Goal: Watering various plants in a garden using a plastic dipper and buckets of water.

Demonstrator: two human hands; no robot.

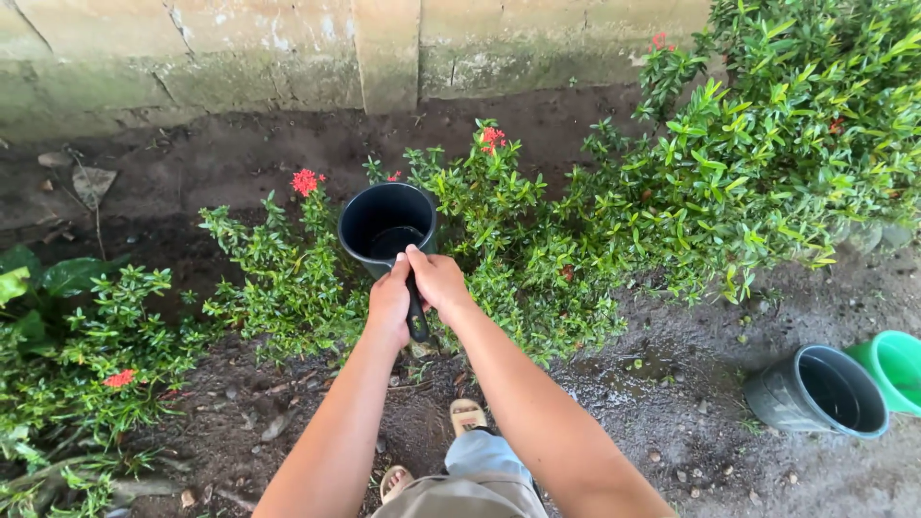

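Both hands, left hand [389, 299] and right hand [437, 279], are closed around the handle of a black dipper [386, 226], held above the flowering bush [499, 240]; a grey bucket [817, 391] lies well right of it.

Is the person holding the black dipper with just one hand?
No, both the left hand and the right hand grip the handle of the black dipper above the flowering shrubs.
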